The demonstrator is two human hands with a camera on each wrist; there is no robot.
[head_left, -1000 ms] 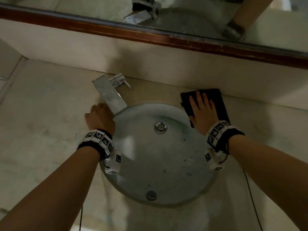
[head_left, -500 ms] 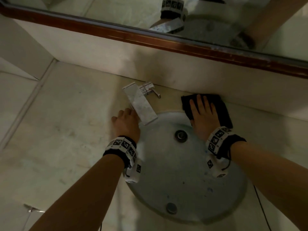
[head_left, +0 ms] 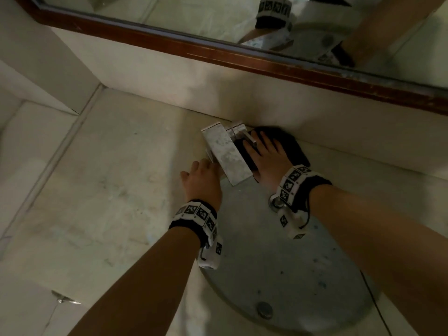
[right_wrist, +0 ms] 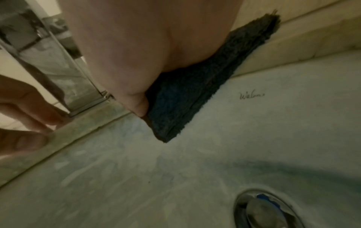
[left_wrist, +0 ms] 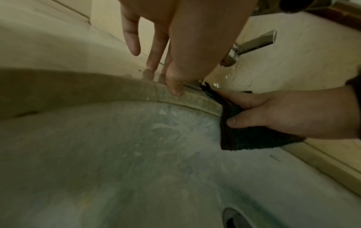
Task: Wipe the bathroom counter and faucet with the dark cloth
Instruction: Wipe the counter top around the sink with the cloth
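The dark cloth (head_left: 292, 147) lies on the pale stone counter (head_left: 109, 190) behind the sink, right of the chrome faucet (head_left: 226, 154). My right hand (head_left: 265, 154) presses flat on it, fingers spread, reaching under the faucet handle (head_left: 246, 135). In the left wrist view the cloth (left_wrist: 252, 138) hangs over the sink rim with the right thumb on it. My left hand (head_left: 201, 177) rests with straight fingers on the counter at the rim, just left of the spout, holding nothing. The right wrist view shows the cloth (right_wrist: 191, 95) under my palm and the spout (right_wrist: 58, 69) beside it.
The round grey sink basin (head_left: 303, 275) has a metal drain (head_left: 275, 202) partly behind my right wrist. A low backsplash (head_left: 242, 103) runs behind the faucet, with a wood-framed mirror (head_left: 242, 58) above it. A side wall (head_left: 36, 69) bounds the counter at the left.
My right hand has slid the cloth left along the back of the counter, up against the faucet. The left hand stays beside the spout. The head view has swung left.
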